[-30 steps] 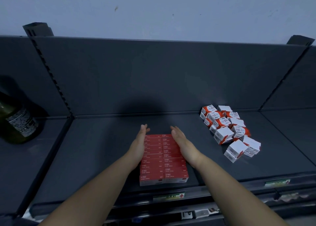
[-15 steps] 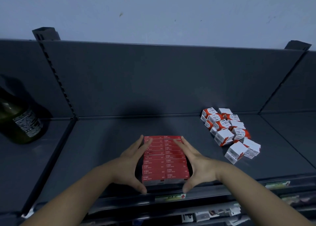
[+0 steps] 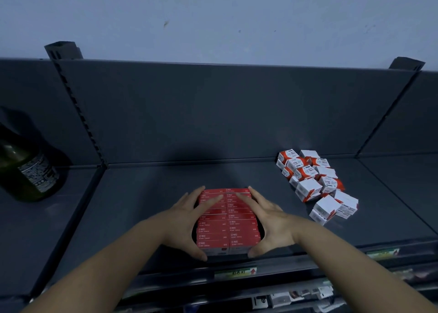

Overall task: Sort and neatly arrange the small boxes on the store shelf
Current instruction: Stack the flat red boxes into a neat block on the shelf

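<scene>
A tidy block of flat red boxes (image 3: 238, 228), two columns wide, lies near the front of the dark grey shelf (image 3: 147, 194). My left hand (image 3: 186, 221) frames its left side, fingers straight along the top edge and thumb at the front corner. On the other side my right hand (image 3: 271, 220) mirrors it, with its thumb at the front right corner. A loose heap of small white-and-red boxes (image 3: 310, 184) lies to the right, apart from both hands.
A dark green bottle (image 3: 26, 170) lies on the neighbouring shelf section at the far left. A price label (image 3: 234, 273) sits on the shelf's front rail. The shelf's back panel rises behind; lower shelves hold small goods.
Both hands drew back from flanking the block's far end to framing it with thumbs at its front corners. Over the last half second they barely moved.
</scene>
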Tool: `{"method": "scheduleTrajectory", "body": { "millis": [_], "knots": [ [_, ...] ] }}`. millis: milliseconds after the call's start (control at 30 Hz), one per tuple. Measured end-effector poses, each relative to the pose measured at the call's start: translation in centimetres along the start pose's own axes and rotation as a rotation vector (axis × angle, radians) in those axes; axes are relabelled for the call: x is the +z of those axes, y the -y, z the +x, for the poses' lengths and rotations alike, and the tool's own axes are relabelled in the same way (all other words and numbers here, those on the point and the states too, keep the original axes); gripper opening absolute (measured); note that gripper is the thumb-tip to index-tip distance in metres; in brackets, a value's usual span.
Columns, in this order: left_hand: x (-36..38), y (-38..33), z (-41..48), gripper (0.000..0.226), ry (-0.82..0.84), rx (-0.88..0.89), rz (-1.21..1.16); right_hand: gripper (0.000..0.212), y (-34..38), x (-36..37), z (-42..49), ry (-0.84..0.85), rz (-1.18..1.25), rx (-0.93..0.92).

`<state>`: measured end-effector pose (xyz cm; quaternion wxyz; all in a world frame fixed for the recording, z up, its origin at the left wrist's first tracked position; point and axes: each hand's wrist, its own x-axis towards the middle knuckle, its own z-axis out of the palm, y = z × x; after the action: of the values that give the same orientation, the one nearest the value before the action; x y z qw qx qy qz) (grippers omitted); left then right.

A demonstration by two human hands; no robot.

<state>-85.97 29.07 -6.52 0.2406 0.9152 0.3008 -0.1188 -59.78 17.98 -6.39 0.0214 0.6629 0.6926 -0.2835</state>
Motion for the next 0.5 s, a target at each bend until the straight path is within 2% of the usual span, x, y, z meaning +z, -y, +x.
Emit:
{"method": "scheduleTrajectory", "body": {
  "millis": [500],
  "knots": [
    [0.4, 0.8, 0.0, 0.133, -0.099, -0.021, -0.037, 0.133, 0.2, -0.5, 1.4, -0.048, 0.005, -0.031]
  ]
}}
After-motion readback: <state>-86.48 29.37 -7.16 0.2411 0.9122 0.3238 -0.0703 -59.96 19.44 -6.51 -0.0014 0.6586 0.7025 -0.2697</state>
